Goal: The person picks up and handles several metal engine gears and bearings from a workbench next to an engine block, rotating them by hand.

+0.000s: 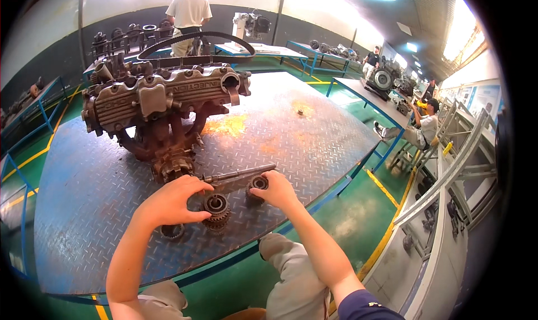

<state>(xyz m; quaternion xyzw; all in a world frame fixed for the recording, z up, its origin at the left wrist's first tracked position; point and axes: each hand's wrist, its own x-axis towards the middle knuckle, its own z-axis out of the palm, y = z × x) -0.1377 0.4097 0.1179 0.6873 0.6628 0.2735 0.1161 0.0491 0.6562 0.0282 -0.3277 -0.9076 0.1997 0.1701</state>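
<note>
My left hand (176, 201) curls round the left side of a dark stack of gears (217, 208) standing upright on the metal-topped table (112, 258). Its thumb lies against the stack and its fingertips are at the far rim. To the right, my right hand (278, 192) pinches a smaller ring-shaped gear (259, 183) between thumb and fingers, low over the tabletop. Just beyond both hands lies a long steel shaft (244, 172). A toothed ring (172, 231) rests flat below my left wrist, partly covered by it.
A large engine block with a cylinder head (162, 96) stands at the table's far left, a black belt (196, 35) on top. A small part (300, 113) lies at the far right. Other people stand or sit at benches beyond. A metal rack (443, 197) is at the right.
</note>
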